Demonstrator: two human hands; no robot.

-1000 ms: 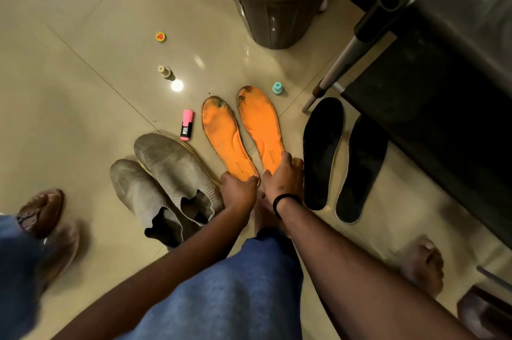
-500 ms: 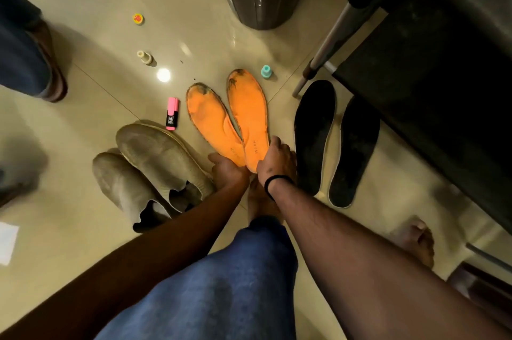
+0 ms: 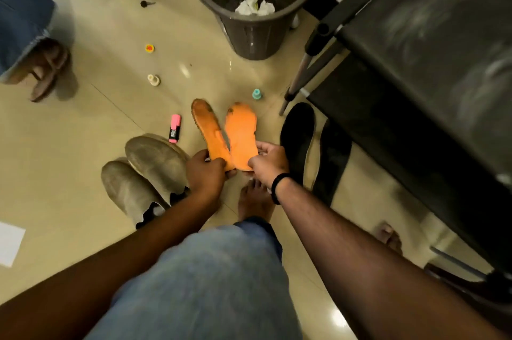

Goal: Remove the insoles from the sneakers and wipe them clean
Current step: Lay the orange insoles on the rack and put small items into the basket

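Two orange insoles with dirty toe ends are lifted off the floor, heels toward me. My left hand (image 3: 205, 173) grips the heel of the left orange insole (image 3: 208, 129). My right hand (image 3: 268, 159) pinches the heel of the right orange insole (image 3: 240, 131). Two grey sneakers (image 3: 149, 170) lie side by side on the tiled floor, left of my hands. Two black insoles (image 3: 297, 134) lie flat on the floor to the right, beside the dark furniture.
A grey bin (image 3: 255, 7) holding crumpled white tissue stands ahead. A pink highlighter (image 3: 174, 128), a teal cap (image 3: 257, 94), a cream cap (image 3: 153, 80) and a yellow cap (image 3: 149, 48) dot the floor. Dark furniture (image 3: 415, 90) fills the right. Another person's sandalled foot (image 3: 47, 68) is at the left.
Both orange insoles lay flat on the floor under my hands; now both hands have closed on their heels and lifted them. The other person's foot moved up the left side.
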